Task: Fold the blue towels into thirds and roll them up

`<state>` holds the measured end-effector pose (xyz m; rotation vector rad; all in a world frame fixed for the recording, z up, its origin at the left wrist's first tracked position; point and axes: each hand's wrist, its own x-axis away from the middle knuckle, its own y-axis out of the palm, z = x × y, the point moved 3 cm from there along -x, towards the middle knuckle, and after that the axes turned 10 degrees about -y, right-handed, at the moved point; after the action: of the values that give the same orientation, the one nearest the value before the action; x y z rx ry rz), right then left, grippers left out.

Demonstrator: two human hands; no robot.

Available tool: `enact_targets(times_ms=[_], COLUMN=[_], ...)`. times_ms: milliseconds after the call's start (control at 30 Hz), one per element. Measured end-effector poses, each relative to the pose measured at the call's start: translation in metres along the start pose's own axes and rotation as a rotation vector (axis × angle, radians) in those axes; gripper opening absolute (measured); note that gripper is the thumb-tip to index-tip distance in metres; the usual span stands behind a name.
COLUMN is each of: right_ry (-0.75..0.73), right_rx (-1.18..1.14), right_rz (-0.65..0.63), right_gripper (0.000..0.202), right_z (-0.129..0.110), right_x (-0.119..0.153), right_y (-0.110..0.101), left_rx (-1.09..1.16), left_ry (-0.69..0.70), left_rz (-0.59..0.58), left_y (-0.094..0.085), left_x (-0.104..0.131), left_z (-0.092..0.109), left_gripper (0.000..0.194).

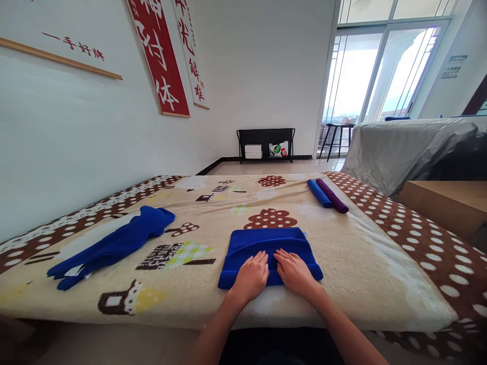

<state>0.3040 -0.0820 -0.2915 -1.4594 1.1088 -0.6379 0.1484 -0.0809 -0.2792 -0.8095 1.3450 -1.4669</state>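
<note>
Resting palm down on the folded blue cloth [266, 237], my left hand [251, 271] and my right hand [293, 269] lie flat, fingers stretched out and close together, with a gap between the two sets of fingertips. Neither hand is closed around anything; each only touches the top layer, near the cloth's near edge. The folded cloth is right in front of me, close to the near side of a patterned blanket [361, 258].

It looks light, soft and limp, with a matt, fleecy surface, so I judge it neither slippery nor fragile. The layers could slide on each other or wrinkle if I pull at only one place; a soft ridge already runs across the top. The near edge looks thicker and rounded, and its two ends, just outside my hands, seem the best places to take hold, with my thumbs tucked underneath. A small tag shows at the far right corner.

Farther out to my left, a loose blue garment [117, 242] lies crumpled, with pale labels at its near end. Ahead to the right, a blue roll [319, 193] and a purple roll [332, 196] lie side by side.

Beyond the blanket, by the far wall, a black rack [266, 136] holds a white box [253, 151] and a printed bag [279, 149] low down; I cannot tell what either contains.
</note>
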Motion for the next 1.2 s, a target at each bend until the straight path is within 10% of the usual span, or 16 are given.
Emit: enact_targets(times_ms=[167, 433, 633, 933, 1200], right_ry=[0.011, 0.265, 0.331, -0.03, 0.212], right_rx=[-0.023, 0.081, 0.156, -0.021, 0.045], right_rz=[-0.013, 0.033, 0.074, -0.039, 0.009], right_gripper=[0.05, 0.054, 0.054, 0.051, 0.055], right_z=[0.002, 0.057, 0.056, 0.0, 0.052], right_x=[-0.012, 0.016, 0.024, -0.011, 0.005], right_y=[0.004, -0.002, -0.006, 0.005, 0.002], left_rx=[0.049, -0.028, -0.19, 0.061, -0.041], left_ry=[-0.026, -0.29, -0.364, 0.072, -0.301], left_rz=[-0.076, 0.164, 0.327, -0.091, 0.052], left_y=[0.0, -0.011, -0.016, 0.0, -0.008], left_x=[-0.016, 0.022, 0.04, -0.011, -0.006], left_z=[-0.003, -0.048, -0.049, -0.01, -0.065], left_gripper=[0.05, 0.043, 0.038, 0.051, 0.049])
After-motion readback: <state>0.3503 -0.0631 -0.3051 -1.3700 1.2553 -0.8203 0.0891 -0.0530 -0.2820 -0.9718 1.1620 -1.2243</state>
